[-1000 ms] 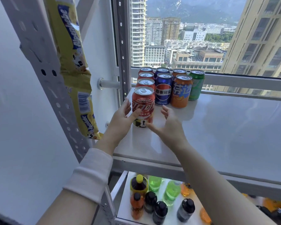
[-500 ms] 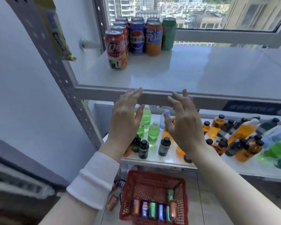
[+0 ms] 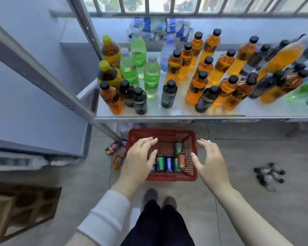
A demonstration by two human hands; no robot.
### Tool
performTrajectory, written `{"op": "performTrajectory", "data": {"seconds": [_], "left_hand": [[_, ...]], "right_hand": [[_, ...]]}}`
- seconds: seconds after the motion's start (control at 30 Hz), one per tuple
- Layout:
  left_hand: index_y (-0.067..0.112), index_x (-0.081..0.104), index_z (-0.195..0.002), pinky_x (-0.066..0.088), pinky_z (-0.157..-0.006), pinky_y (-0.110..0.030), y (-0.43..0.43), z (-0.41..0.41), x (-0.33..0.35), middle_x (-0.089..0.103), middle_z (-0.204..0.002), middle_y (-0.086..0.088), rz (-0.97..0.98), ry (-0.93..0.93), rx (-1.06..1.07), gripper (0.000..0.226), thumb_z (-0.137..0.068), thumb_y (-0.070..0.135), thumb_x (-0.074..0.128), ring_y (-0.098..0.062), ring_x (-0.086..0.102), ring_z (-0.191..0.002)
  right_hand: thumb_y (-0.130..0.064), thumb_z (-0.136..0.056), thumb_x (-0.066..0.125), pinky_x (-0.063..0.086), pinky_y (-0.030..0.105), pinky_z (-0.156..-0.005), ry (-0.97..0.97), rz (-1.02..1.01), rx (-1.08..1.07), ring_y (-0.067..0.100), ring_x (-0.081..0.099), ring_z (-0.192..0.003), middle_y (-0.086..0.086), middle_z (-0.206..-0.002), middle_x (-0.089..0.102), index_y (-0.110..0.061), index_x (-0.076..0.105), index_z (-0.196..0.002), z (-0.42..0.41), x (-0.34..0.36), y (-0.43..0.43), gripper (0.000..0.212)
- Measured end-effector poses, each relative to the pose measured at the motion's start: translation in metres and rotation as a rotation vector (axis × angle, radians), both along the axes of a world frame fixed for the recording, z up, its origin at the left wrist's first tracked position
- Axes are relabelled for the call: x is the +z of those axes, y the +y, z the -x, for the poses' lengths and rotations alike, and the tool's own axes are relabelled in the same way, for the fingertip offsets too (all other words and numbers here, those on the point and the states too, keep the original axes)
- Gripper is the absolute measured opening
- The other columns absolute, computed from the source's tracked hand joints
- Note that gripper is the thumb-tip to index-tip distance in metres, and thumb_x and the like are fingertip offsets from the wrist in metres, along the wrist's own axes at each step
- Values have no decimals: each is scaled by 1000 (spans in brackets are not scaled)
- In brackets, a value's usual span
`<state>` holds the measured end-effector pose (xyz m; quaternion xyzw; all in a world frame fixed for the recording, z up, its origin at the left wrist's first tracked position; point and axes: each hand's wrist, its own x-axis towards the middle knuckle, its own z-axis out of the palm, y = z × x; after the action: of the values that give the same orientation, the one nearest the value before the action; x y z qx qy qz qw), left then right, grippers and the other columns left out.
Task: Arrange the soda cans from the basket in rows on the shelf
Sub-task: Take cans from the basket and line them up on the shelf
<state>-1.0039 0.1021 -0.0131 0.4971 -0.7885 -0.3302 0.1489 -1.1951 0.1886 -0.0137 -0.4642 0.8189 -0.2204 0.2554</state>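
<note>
A red plastic basket (image 3: 167, 134) stands on the tiled floor below the shelf. Several soda cans lie in it: a green can (image 3: 160, 163), a blue can (image 3: 169, 163), an orange can (image 3: 181, 160) and another green can (image 3: 178, 147). My left hand (image 3: 140, 159) hovers over the basket's left side, fingers spread and empty, covering part of the cans. My right hand (image 3: 211, 161) hangs just right of the basket, fingers spread, holding nothing. The upper shelf with the arranged cans is out of view.
The lower shelf (image 3: 176, 113) carries many orange, green and dark bottles. A slanted metal upright (image 3: 43, 77) runs at left. Loose cans (image 3: 116, 147) lie on the floor left of the basket, small dark bottles (image 3: 268, 174) at right, a cardboard box (image 3: 20, 208) bottom left.
My view dropped from the top shelf to the floor. Both hands let go of the red can, left it on the shelf, and came down over the basket.
</note>
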Motion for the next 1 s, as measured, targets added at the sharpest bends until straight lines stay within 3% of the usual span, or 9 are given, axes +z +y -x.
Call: {"op": "performTrajectory", "data": {"seconds": [0.1,0.17,0.3,0.37,0.43,0.53,0.63,0.83,1.0], "left_hand": [[14,59,-122,34,-95,-14,19,8,-54,57,-119,4,-249,-33,45,31,-91,16,56,-10,52,-114],[16,57,-123,32,-93,-11,29,15,-92,55,-120,5,-437,-75,72,32,-92,18,55,-7,50,-113],[16,57,-124,40,-97,-23,32,35,-188,59,-121,-1,-648,-155,59,33,-92,22,55,-15,55,-114],[13,56,-125,38,-93,-17,25,51,-245,60,-121,-3,-740,-141,64,33,-92,21,55,-14,56,-112],[12,54,-127,36,-85,-12,17,71,-308,61,-120,-4,-814,-124,66,35,-93,22,54,-14,55,-111],[13,46,-133,37,-76,-16,4,106,-416,60,-118,-7,-890,-164,29,43,-93,28,53,-19,57,-106],[15,39,-137,46,-93,-30,-11,143,-508,52,-131,-10,-989,-141,45,52,-92,36,53,-26,53,-117],[14,39,-137,42,-98,-32,-35,193,-605,50,-135,-10,-901,-41,-46,56,-90,40,55,-23,51,-119],[19,59,-115,41,-73,-20,-41,200,-629,59,-106,3,-829,-60,-174,45,-83,50,60,-15,58,-101]], "right_hand": [[-26,-85,65,31,18,-96,-138,-203,-108,17,46,-123,5,-129,50,-11,47,-130,5,-57,21,50],[-30,-83,68,33,21,-97,-224,-330,-164,17,45,-123,5,-131,48,-12,44,-132,9,-94,30,57],[-31,-77,74,39,32,-101,-403,-434,-317,22,50,-121,7,-127,53,-10,46,-129,22,-185,33,63],[-24,-74,78,43,33,-98,-492,-415,-403,23,55,-115,8,-120,59,-7,49,-122,30,-241,27,59],[-17,-73,78,44,30,-94,-585,-391,-502,22,59,-107,10,-111,62,-6,53,-112,36,-303,17,47],[-20,-73,78,49,40,-92,-682,-378,-647,26,64,-98,11,-105,67,-12,61,-94,43,-399,4,27],[-25,-74,77,51,39,-89,-905,-398,-874,27,64,-94,12,-100,68,-7,65,-100,44,-489,-6,33],[-33,-79,72,50,49,-91,-1033,-356,-1269,35,62,-99,15,-106,62,1,56,-112,44,-591,-17,50],[-42,-90,54,50,46,-90,-1076,-238,-1447,34,60,-100,16,-111,60,1,52,-113,43,-603,-14,48]]}}
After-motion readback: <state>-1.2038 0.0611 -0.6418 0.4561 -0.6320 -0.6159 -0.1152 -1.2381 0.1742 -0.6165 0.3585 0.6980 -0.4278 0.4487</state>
